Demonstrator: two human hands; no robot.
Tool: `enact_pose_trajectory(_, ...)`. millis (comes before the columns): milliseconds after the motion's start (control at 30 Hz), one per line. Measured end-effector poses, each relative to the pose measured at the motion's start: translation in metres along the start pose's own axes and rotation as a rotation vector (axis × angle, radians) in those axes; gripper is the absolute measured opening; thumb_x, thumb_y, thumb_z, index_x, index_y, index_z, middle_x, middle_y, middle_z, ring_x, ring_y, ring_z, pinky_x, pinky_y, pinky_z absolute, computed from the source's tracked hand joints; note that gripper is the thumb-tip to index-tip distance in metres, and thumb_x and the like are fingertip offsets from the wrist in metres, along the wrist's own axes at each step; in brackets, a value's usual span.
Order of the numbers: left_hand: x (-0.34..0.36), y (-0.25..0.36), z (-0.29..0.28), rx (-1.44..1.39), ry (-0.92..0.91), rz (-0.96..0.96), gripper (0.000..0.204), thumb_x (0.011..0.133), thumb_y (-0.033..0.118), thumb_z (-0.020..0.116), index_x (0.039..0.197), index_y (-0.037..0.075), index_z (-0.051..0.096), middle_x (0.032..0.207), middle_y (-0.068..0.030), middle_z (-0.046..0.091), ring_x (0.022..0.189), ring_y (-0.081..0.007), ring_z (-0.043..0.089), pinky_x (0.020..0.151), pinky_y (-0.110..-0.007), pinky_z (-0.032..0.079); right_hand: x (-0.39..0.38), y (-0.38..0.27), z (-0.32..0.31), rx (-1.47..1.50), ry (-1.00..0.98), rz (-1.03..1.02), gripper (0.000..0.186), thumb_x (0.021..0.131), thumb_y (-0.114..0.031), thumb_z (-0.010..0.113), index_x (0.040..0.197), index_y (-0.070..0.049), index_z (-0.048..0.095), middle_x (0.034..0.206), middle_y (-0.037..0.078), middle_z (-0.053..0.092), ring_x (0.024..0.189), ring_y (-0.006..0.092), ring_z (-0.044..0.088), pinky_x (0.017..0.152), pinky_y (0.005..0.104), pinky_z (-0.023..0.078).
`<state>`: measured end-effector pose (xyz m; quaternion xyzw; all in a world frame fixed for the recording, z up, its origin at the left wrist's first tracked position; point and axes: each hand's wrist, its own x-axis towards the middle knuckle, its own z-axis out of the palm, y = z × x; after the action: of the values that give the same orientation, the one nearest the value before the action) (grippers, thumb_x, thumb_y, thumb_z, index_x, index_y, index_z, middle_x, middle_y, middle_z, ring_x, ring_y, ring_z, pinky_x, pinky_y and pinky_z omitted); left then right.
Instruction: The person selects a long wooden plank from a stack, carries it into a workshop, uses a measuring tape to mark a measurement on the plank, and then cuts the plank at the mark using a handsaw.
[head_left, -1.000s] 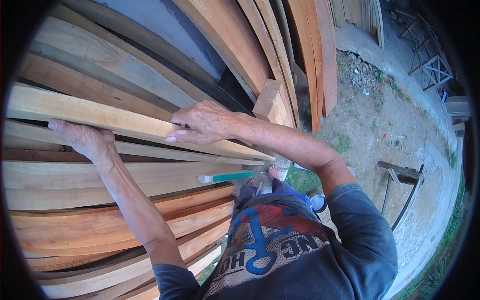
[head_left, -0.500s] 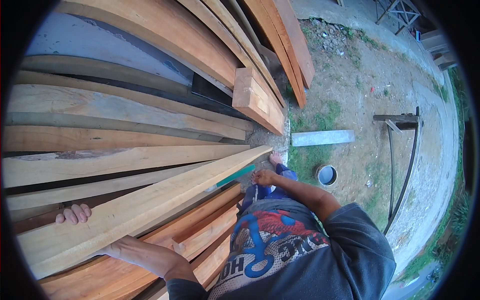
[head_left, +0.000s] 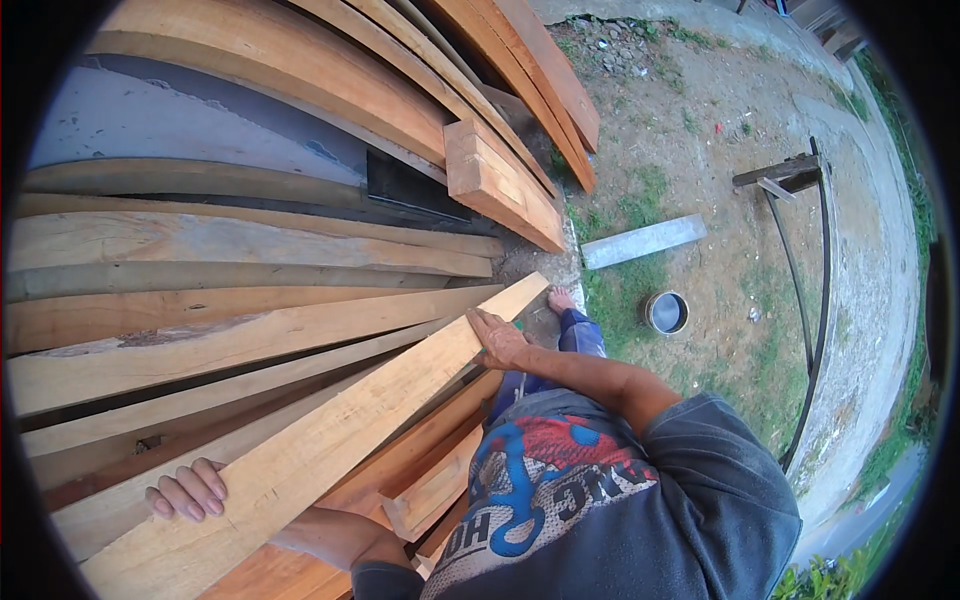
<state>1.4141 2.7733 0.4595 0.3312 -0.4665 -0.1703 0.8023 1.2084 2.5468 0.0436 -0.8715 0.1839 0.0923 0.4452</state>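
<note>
A long pale plank (head_left: pixel 360 410) runs diagonally from the lower left toward my feet. My left hand (head_left: pixel 188 488) grips it at the lower left, fingers curled over the edge, thumb hidden beneath. My right hand (head_left: pixel 497 335) holds it near the far end, fingers along its edge. Beside and under it lie stacked long boards (head_left: pixel 150 355) fanning across the left, with reddish boards (head_left: pixel 440 440) below.
A short thick timber (head_left: pixel 495 180) rests by upper boards (head_left: pixel 270 55). On the patchy ground to the right are a round container (head_left: pixel 666 313), a grey slab (head_left: pixel 643 240) and a dark frame (head_left: pixel 775 172). My bare foot (head_left: pixel 560 298) stands at the concrete edge.
The plank has swung from nearly crosswise to diagonal, lower on the left. My left hand moved down with it; my right hand left it half a second ago and now holds it near the far end.
</note>
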Motion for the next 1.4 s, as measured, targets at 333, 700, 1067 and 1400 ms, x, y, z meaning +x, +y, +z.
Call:
enact_pose_trajectory(333, 0.014, -0.018, 0.013, -0.475, -0.399, -0.041, 0.025, 0.096, 0.01, 0.048, 0.072, 0.006, 0.054, 0.049, -0.0074, 0.057, 0.035, -0.0177, 0.055, 0.034, -0.03, 0.046, -0.035, -0.025, -0.019, -0.115, 0.164, -0.314, 0.096, 0.076, -0.038, 0.079, 0.152, -0.008, 0.029, 0.15, 0.024, 0.036, 0.136, 0.0398, 0.041, 0.113, 0.0424, 0.037)
enact_pose_trajectory(700, -0.037, 0.042, 0.014, 0.21, 0.101, 0.153, 0.051, 0.089, 0.042, 0.068, 0.12, 0.003, 0.055, 0.126, -0.0151, 0.058, 0.117, -0.0306, 0.057, 0.094, -0.046, 0.046, -0.03, -0.073, -0.053, 0.096, 0.157, -0.521, 0.058, 0.08, -0.058, 0.071, 0.1, -0.005, 0.056, 0.104, 0.012, 0.058, 0.108, 0.0325, 0.058, 0.083, 0.0443, 0.051)
enact_pose_trajectory(1067, -0.004, 0.039, 0.065, 0.453, 0.224, 0.128, 0.046, 0.095, 0.039, 0.051, 0.109, -0.004, 0.046, 0.081, -0.0064, 0.043, 0.067, -0.0178, 0.043, 0.063, -0.033, 0.04, -0.098, -0.036, -0.102, -0.004, 0.479, -0.493, 0.036, 0.074, -0.03, 0.077, 0.089, -0.007, 0.054, 0.092, 0.011, 0.055, 0.089, 0.0324, 0.059, 0.076, 0.0428, 0.051)
enact_pose_trajectory(1400, 0.037, -0.092, 0.115, 0.044, 0.298, 0.149, 0.062, 0.066, 0.057, 0.084, 0.091, 0.005, 0.062, 0.079, -0.0066, 0.061, 0.068, -0.0211, 0.058, 0.064, -0.038, 0.051, -0.132, 0.048, -0.176, -0.021, 1.002, -0.105, 0.07, 0.078, -0.019, 0.076, 0.141, -0.01, 0.047, 0.139, 0.018, 0.05, 0.127, 0.0357, 0.05, 0.103, 0.0459, 0.042)
